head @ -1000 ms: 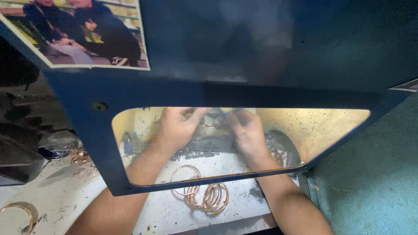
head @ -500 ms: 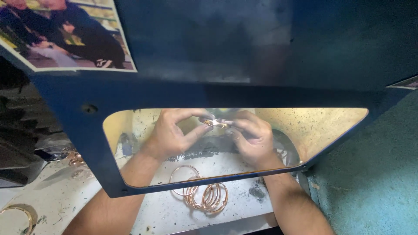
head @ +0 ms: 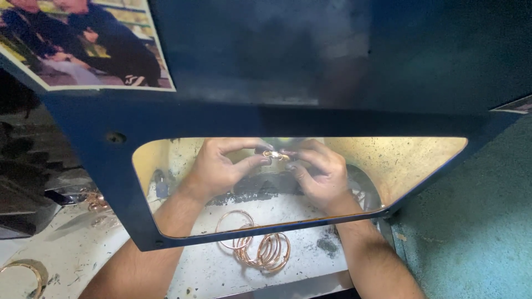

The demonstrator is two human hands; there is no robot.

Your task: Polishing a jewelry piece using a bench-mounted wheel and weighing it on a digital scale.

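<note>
Behind a blue panel's window (head: 122, 182), my left hand (head: 219, 166) and my right hand (head: 318, 171) meet at the middle. Both pinch one small copper-coloured ring (head: 274, 155) between thumbs and fingertips, held above the bench. Below the hands, a pile of larger copper rings (head: 260, 246) lies flat on the white, speckled bench top (head: 210, 271). My forearms reach in under the panel's lower edge.
A dark, round wheel-like shape (head: 266, 185) sits behind the hands. A printed photo (head: 83, 44) is stuck on the panel's upper left. More copper rings (head: 94, 202) lie at the left, and one ring (head: 25, 274) near the bottom-left corner. A teal wall (head: 476, 232) stands right.
My hands have come apart slightly and lifted the small ring into view between the fingertips. The camera view has shifted a little to the right.
</note>
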